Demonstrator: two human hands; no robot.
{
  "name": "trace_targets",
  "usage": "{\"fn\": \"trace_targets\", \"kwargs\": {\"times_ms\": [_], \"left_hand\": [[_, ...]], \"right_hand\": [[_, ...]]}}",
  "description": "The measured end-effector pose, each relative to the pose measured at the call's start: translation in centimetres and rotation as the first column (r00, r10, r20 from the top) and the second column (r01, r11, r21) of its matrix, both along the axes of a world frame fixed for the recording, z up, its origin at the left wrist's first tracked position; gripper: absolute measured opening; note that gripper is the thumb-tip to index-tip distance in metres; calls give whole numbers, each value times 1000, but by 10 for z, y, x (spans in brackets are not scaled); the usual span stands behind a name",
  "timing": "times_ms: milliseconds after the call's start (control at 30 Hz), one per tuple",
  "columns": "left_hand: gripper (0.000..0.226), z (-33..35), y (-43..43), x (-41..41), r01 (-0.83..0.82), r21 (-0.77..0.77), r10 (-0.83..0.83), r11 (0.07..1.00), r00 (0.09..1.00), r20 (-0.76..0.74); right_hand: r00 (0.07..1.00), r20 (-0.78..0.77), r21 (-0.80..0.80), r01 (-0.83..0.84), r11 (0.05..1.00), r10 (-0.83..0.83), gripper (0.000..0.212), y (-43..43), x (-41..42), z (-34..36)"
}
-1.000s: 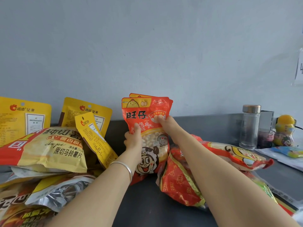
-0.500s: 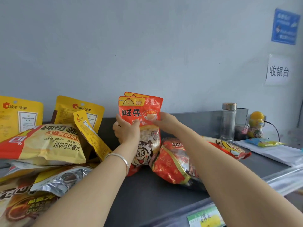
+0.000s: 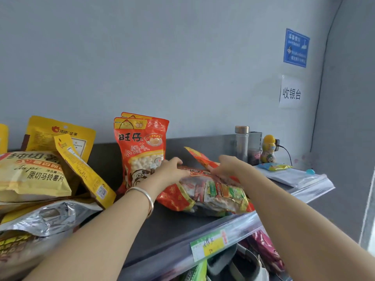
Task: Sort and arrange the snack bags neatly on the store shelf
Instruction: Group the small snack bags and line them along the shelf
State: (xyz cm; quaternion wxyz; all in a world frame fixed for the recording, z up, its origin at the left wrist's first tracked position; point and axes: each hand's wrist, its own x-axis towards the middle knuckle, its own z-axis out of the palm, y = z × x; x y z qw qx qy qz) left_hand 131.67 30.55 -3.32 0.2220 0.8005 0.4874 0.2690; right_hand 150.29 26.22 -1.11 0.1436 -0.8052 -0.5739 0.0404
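Two red snack bags with a cartoon face (image 3: 140, 142) stand upright, one behind the other, at the back of the dark grey shelf (image 3: 168, 224), with no hand on them. To their right lies a large red bag of mixed sweets (image 3: 213, 195). My left hand (image 3: 170, 169), with a silver bangle on the wrist, grips its upper left edge. My right hand (image 3: 227, 167) grips its top near the middle. Another red and yellow bag (image 3: 197, 156) pokes out from behind it.
On the left are upright yellow nut bags (image 3: 60, 134), a leaning yellow bag (image 3: 81, 169), a chips bag (image 3: 32, 175) and a silver bag (image 3: 46, 218). At the right end are a glass bottle (image 3: 241, 142), a yellow toy bottle (image 3: 268, 149) and papers (image 3: 290, 175). A price tag (image 3: 211, 244) marks the front edge.
Both hands let go of the red cartoon-face bags, which now stand against the wall, and moved right and down onto the large red sweets bag. My view shifted right.
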Motion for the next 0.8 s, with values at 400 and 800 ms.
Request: {"fn": "trace_targets", "kwargs": {"times_ms": [400,800], "left_hand": [[106,-10,1,21,139,-127,-170,982,945,-278],[56,-8,-21,58,160,-169,26,973,647,762]], "right_hand": [[925,288,249,179,952,-249,28,-10,30,-23],[977,190,620,-48,783,-91,25,-20,-16,26]]}}
